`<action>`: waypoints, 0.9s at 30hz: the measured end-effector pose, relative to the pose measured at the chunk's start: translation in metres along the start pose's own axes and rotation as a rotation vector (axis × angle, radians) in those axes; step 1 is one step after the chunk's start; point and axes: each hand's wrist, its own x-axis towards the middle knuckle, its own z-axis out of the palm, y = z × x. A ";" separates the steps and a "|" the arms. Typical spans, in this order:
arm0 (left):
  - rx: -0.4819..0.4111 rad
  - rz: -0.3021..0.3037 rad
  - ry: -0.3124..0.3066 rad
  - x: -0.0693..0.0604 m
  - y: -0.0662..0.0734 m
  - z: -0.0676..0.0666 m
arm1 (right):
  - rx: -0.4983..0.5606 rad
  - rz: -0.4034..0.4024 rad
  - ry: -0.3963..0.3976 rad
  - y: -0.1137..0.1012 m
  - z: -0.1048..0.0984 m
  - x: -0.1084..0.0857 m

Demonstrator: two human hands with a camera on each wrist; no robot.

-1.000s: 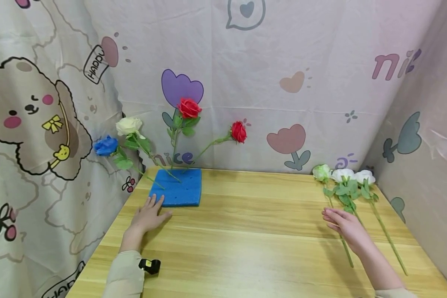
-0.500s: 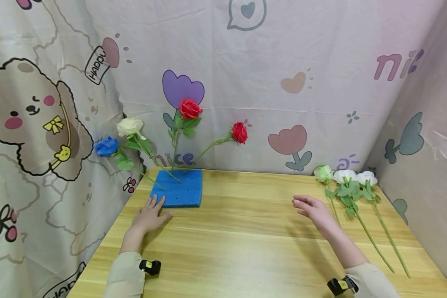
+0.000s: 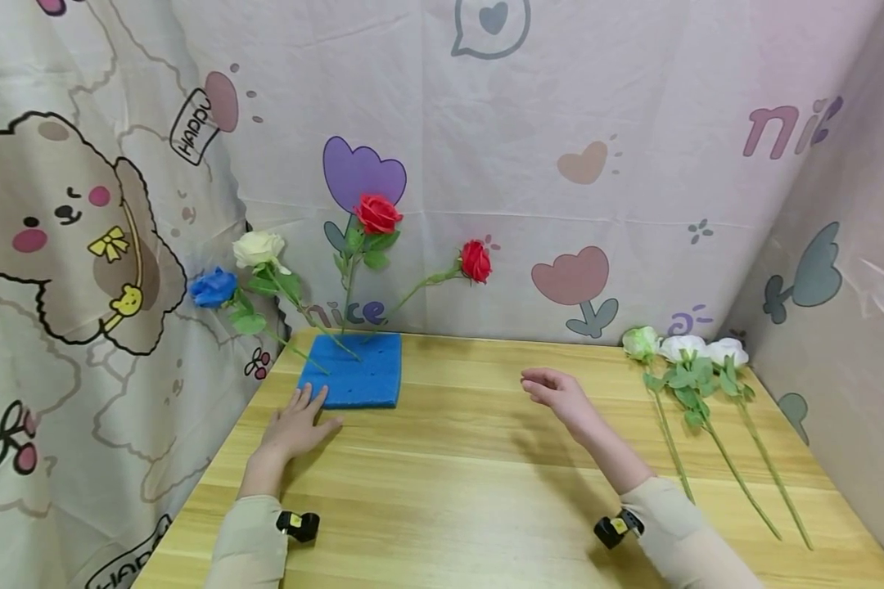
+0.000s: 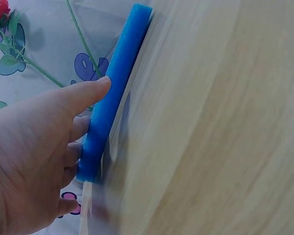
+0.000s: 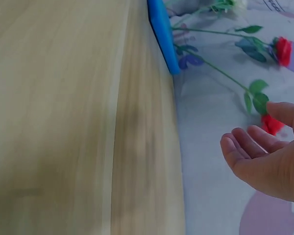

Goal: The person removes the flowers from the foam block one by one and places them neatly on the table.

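Just behind blue block (image 3: 368,381), patterned curtain (image 3: 479,155), three flowers (image 3: 687,376) on table (image 3: 457,499)

At the frame's left, a blue foam block (image 3: 372,383), blue rose (image 3: 214,288) and cream rose (image 3: 258,249); near centre, red roses (image 3: 378,213); at right, white and pale-green flowers (image 3: 728,352). Yellowish wood-grained desk (image 3: 442,491); pale curtain (image 3: 486,123) printed with hearts (image 3: 584,163) and tulips (image 3: 570,275).

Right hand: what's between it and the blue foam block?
In the head view, the stretch of wooden tabletop between the right hand and the blue foam block is bare; the leaning red rose shows higher in the picture.
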 end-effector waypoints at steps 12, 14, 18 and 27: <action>-0.007 -0.008 0.002 0.003 0.001 0.000 | 0.030 -0.036 -0.040 -0.009 0.060 0.036; -0.004 -0.008 0.001 0.003 0.000 0.000 | 0.035 -0.047 -0.047 -0.009 0.071 0.042; -0.001 -0.008 -0.001 0.003 0.001 0.000 | 0.046 -0.060 -0.046 -0.009 0.093 0.055; 0.004 -0.006 0.003 0.002 0.001 -0.001 | 0.018 -0.107 -0.039 -0.007 0.140 0.085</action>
